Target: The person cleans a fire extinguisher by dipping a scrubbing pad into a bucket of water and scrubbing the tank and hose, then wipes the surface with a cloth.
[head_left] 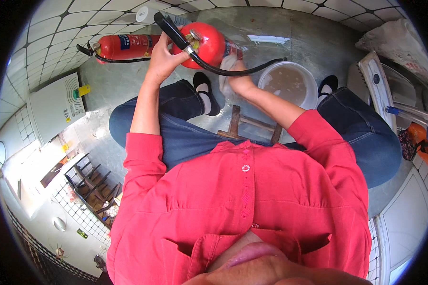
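A red fire extinguisher (211, 38) is between my hands, its top end facing me. My left hand (163, 59) is closed at its upper left side, beside the black nozzle (169, 29); some of the fingers are hidden behind it. From there the black hose (223, 72) curves right to the bucket's rim. My right hand (241, 80) is closed on a wet-looking greyish cloth (229, 64), up against the extinguisher's lower right side. To the right stands a white bucket (315, 90) of cloudy water. A second red fire extinguisher (140, 43) lies to the left.
A pale cylinder (150, 15) lies by the tiled wall behind. Between my legs is a low wooden stool (235, 121). A white cabinet (57, 107) stands left. At right are a whitish sack (394, 40), a white-framed panel (376, 78) and an orange bag (417, 135).
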`<control>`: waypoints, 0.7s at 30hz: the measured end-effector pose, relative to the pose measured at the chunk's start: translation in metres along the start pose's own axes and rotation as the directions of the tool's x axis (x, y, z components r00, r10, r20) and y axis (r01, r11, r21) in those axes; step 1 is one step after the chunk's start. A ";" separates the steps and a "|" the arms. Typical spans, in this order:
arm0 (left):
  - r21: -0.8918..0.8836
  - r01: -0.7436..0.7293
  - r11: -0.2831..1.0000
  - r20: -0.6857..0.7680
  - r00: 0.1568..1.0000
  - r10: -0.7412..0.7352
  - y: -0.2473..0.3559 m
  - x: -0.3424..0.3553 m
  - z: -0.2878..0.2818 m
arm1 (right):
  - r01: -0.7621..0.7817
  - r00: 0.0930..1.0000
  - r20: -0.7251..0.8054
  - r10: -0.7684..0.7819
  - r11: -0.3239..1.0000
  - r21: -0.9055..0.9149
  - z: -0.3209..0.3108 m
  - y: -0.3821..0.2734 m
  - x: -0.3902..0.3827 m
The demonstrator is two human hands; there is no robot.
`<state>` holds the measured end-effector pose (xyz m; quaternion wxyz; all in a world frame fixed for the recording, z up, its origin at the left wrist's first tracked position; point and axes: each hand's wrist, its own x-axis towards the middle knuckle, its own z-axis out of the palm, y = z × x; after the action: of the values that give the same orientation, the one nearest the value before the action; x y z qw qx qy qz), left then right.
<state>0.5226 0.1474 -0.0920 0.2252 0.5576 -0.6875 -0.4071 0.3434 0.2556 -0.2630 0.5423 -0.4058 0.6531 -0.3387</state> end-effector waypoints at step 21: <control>-0.072 -0.085 0.994 0.189 0.977 0.097 -0.013 0.001 -0.026 | -0.005 0.969 0.228 -0.094 0.917 0.398 -0.121 -0.115 0.027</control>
<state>0.5498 0.1373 -0.0877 0.1935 0.4762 -0.7176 -0.4699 0.2411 0.1808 -0.1510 0.6808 -0.3412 0.4905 -0.4237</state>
